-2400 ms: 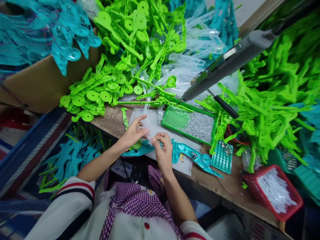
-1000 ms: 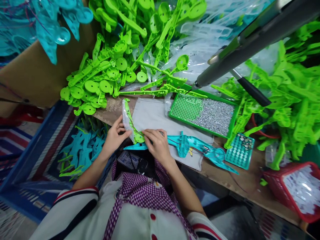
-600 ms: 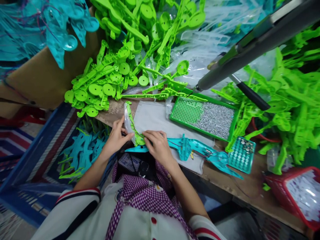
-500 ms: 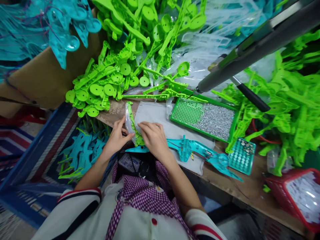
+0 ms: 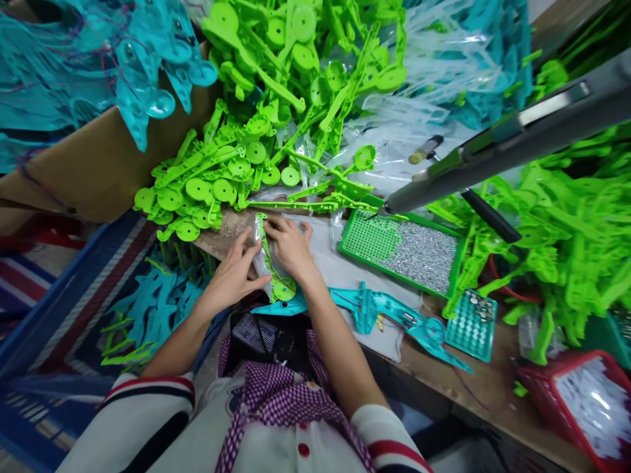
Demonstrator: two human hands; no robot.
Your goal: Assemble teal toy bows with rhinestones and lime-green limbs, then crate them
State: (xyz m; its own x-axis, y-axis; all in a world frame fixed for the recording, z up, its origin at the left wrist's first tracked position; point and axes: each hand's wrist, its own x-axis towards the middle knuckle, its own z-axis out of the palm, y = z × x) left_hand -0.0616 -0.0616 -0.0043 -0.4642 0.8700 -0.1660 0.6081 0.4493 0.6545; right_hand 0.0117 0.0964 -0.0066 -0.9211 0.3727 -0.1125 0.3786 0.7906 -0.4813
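A curved green plastic piece (image 5: 267, 257) lies with a clear plastic part (image 5: 261, 263) along its left side, on the grey cloth near the bench's front edge. My left hand (image 5: 235, 270) rests against the clear part, thumb and fingers apart around its left side. With its fingertips on the upper part of the green piece, my right hand (image 5: 290, 248) comes in from the right. Just below and to the right stretches a long blue plastic part (image 5: 367, 302), partly covered by my right forearm.
A green tray (image 5: 401, 249) of small metal screws lies right of centre, a hanging power screwdriver (image 5: 444, 174) above it. Green parts (image 5: 197, 190) are heaped behind. A teal tray (image 5: 470, 325) and red bin (image 5: 547, 387) stand right; a blue crate (image 5: 64, 295) stands left.
My right hand has moved up along the green piece, from its lower part to near its top, uncovering the round lower end. The view has shifted slightly.
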